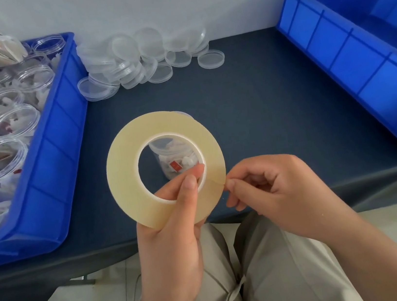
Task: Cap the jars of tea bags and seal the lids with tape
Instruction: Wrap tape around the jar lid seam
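A large roll of clear yellowish tape [123, 171] is held upright in front of me by my left hand [174, 220], thumb through its core. My right hand [266, 186] picks at the roll's outer edge with curled fingers, thumb and forefinger pinched at the tape's end. Behind the roll, seen through its hole, a clear jar of tea bags [176, 161] stands on the dark table, mostly hidden; its top shows just above the roll. A pile of clear plastic lids [143, 58] lies at the back of the table.
A blue bin [62, 133] on the left holds several open jars with tea bags. Another blue bin [357, 56] sits at the right. The dark table's front edge [55, 265] runs just above my lap, with a white wall behind.
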Demonstrator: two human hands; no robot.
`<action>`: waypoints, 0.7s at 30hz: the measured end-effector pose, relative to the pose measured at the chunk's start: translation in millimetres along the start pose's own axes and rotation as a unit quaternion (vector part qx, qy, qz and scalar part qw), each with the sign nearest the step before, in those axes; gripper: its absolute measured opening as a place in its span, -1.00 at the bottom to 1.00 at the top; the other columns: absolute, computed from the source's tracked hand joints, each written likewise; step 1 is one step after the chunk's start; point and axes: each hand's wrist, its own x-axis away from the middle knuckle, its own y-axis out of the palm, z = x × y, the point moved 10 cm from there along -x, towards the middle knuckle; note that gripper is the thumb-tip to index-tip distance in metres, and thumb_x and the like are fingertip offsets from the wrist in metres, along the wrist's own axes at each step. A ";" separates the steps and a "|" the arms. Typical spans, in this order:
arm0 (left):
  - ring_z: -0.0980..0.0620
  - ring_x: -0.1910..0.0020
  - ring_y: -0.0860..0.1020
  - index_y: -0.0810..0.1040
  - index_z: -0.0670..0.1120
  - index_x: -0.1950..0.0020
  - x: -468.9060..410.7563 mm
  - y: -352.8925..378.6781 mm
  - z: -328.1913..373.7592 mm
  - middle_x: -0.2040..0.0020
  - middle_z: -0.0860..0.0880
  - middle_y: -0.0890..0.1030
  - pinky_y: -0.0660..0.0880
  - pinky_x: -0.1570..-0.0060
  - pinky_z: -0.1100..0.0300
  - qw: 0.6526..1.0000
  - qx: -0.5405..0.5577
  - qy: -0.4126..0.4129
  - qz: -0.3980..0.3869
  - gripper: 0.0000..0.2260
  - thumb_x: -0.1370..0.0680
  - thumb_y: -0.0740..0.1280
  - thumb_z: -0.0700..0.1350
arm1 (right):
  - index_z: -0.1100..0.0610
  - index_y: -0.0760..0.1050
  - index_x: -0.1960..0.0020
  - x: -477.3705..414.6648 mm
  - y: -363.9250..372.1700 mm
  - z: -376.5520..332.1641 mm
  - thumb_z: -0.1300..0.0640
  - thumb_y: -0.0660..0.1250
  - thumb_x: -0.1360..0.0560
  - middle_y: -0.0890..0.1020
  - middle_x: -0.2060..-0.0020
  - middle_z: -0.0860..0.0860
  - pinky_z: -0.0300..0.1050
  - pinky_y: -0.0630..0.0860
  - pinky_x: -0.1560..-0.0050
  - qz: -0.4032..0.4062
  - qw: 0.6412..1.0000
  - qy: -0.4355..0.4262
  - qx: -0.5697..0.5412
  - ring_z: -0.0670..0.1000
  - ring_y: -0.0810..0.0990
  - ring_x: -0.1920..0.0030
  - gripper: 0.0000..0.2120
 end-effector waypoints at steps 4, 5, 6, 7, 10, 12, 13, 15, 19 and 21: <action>0.01 -0.08 0.72 0.81 -0.05 -0.06 -0.5 5.8 2.1 -0.09 -0.08 0.77 0.67 -0.01 0.14 1.000 0.022 -0.017 -0.014 -0.80 -0.49 0.54 -0.01 | -0.12 0.67 0.11 -0.6 1.7 0.7 0.12 0.37 -0.67 0.76 0.19 -0.19 -0.32 0.59 0.24 -0.018 1.000 0.002 0.006 -0.13 0.75 0.16 -0.77; 0.00 -0.07 0.73 0.81 -0.07 -0.06 -0.4 5.8 1.7 -0.08 -0.10 0.77 0.66 0.01 0.15 0.999 0.030 -0.022 -0.013 -0.78 -0.47 0.55 -0.01 | -0.12 0.66 0.10 -0.8 2.6 1.4 0.10 0.36 -0.67 0.76 0.18 -0.20 -0.37 0.55 0.24 -0.027 1.000 0.005 0.008 -0.15 0.75 0.16 -0.78; -0.02 -0.07 0.73 0.80 -0.09 -0.06 -0.3 5.4 0.9 -0.09 -0.12 0.77 0.66 0.01 0.15 0.999 0.038 -0.026 -0.010 -0.76 -0.47 0.53 -0.01 | -0.12 0.66 0.09 -1.1 3.2 1.9 0.09 0.36 -0.68 0.76 0.17 -0.21 -0.40 0.53 0.24 -0.034 0.999 0.006 0.011 -0.16 0.75 0.16 -0.78; -0.03 -0.08 0.74 0.80 -0.10 -0.07 -0.1 4.9 0.2 -0.10 -0.13 0.76 0.66 0.01 0.16 0.999 0.043 -0.029 -0.007 -0.76 -0.48 0.50 -0.02 | -0.12 0.66 0.09 -1.3 3.6 2.2 0.08 0.35 -0.68 0.76 0.17 -0.21 -0.41 0.52 0.23 -0.039 0.999 0.005 0.012 -0.16 0.75 0.15 -0.79; -0.01 -0.06 0.73 0.80 -0.10 -0.07 0.9 4.9 -0.7 -0.09 -0.14 0.76 0.65 0.03 0.17 0.998 0.049 -0.033 -0.005 -0.78 -0.52 0.47 -0.04 | -0.12 0.65 0.07 -2.1 4.1 1.3 0.07 0.34 -0.69 0.75 0.16 -0.20 -0.43 0.52 0.22 -0.048 0.999 -0.004 0.012 -0.15 0.75 0.14 -0.79; -0.01 -0.07 0.73 0.80 -0.09 -0.08 1.7 5.8 -0.2 -0.09 -0.13 0.76 0.65 0.02 0.17 0.998 0.050 -0.034 -0.006 -0.78 -0.52 0.47 -0.02 | -0.10 0.65 0.07 -2.4 4.6 2.2 0.08 0.34 -0.70 0.76 0.16 -0.19 -0.44 0.51 0.21 -0.052 0.999 -0.006 0.005 -0.14 0.75 0.14 -0.80; -0.01 -0.09 0.73 0.80 -0.09 -0.08 1.9 6.6 0.0 -0.11 -0.13 0.76 0.65 0.01 0.17 0.998 0.053 -0.035 -0.007 -0.78 -0.52 0.47 -0.02 | -0.09 0.66 0.06 -2.3 4.7 3.0 0.08 0.34 -0.70 0.76 0.16 -0.19 -0.44 0.51 0.21 -0.054 0.999 -0.005 0.002 -0.14 0.75 0.14 -0.80; -0.03 -0.11 0.73 0.80 -0.09 -0.08 1.7 7.1 -0.5 -0.14 -0.14 0.76 0.65 0.01 0.16 0.998 0.058 -0.039 -0.006 -0.82 -0.54 0.49 -0.06 | -0.07 0.66 0.06 -2.4 5.0 3.9 0.09 0.34 -0.70 0.76 0.17 -0.17 -0.45 0.50 0.21 -0.055 0.998 -0.006 0.001 -0.13 0.75 0.15 -0.81; -0.02 -0.06 0.74 0.80 -0.13 -0.06 1.9 8.7 -2.3 -0.10 -0.15 0.76 0.65 0.01 0.17 0.996 0.077 -0.055 -0.002 -0.81 -0.54 0.45 -0.08 | -0.05 0.65 0.08 -1.9 2.6 2.1 0.11 0.36 -0.68 0.74 0.20 -0.15 -0.38 0.54 0.21 -0.041 0.999 -0.020 -0.003 -0.09 0.74 0.16 -0.81; -0.01 -0.07 0.74 0.80 -0.13 -0.05 2.9 10.1 -1.5 -0.10 -0.15 0.76 0.65 0.01 0.17 0.995 0.080 -0.056 -0.004 -0.81 -0.53 0.47 -0.08 | -0.06 0.64 0.11 -2.0 1.8 1.1 0.14 0.37 -0.67 0.73 0.22 -0.12 -0.14 0.62 0.19 -0.023 0.999 -0.031 -0.004 -0.02 0.72 0.19 -0.80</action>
